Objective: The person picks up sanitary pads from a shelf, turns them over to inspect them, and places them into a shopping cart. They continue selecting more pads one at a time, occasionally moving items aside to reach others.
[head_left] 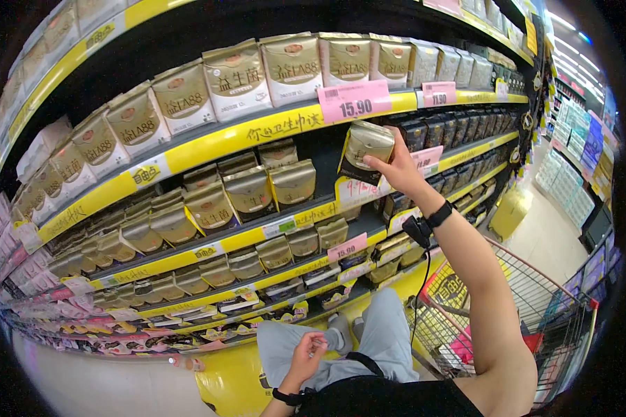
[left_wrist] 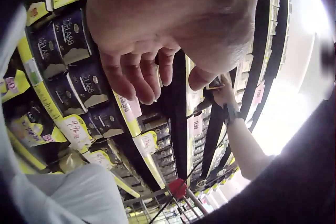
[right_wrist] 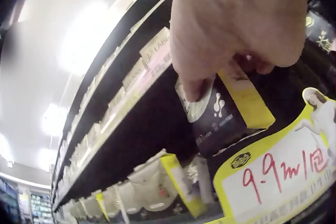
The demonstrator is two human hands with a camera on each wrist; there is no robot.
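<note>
My right hand (head_left: 400, 165) grips a gold and black package (head_left: 367, 147) by its right side at the second shelf, above a handwritten price card. Up close in the right wrist view, the right hand (right_wrist: 236, 29) has its thumb on the front of the package (right_wrist: 218, 116), whose side is yellow. Near my lap the left hand (head_left: 309, 353) is held with its fingers loosely curled and nothing in them. Seen in the left wrist view, the left hand (left_wrist: 168, 29) hangs with its fingers bent, in front of the shelves.
Gold packages (head_left: 247, 191) stand in rows on the shelves left of the right hand. A yellow shelf edge (head_left: 240, 133) with pink price tags runs above. A wire shopping cart (head_left: 522, 285) stands at the right, with a yellow suitcase-like object (head_left: 511, 214) behind it.
</note>
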